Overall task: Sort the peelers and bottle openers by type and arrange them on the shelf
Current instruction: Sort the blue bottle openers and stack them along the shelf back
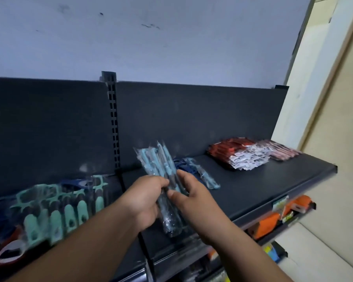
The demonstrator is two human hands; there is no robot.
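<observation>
Both hands hold one bundle of light blue peelers (157,165) in clear plastic sleeves above the dark shelf (273,180). My left hand (145,198) grips the bundle from the left. From the right, my right hand (190,197) pinches it. Behind the bundle, a few blue packed peelers (200,171) lie flat on the shelf. A row of mint green bottle openers (55,208) lies at the left, with a red and white opener (8,251) at the far left. Red packed items (230,148) and pink ones (279,151) are stacked at the right.
The shelf has a dark back panel with a slotted upright (113,123). A lower shelf holds orange boxed goods (269,222). A pale wall and door frame (330,98) stand at the right. White labels (247,159) cover the front of the red stack.
</observation>
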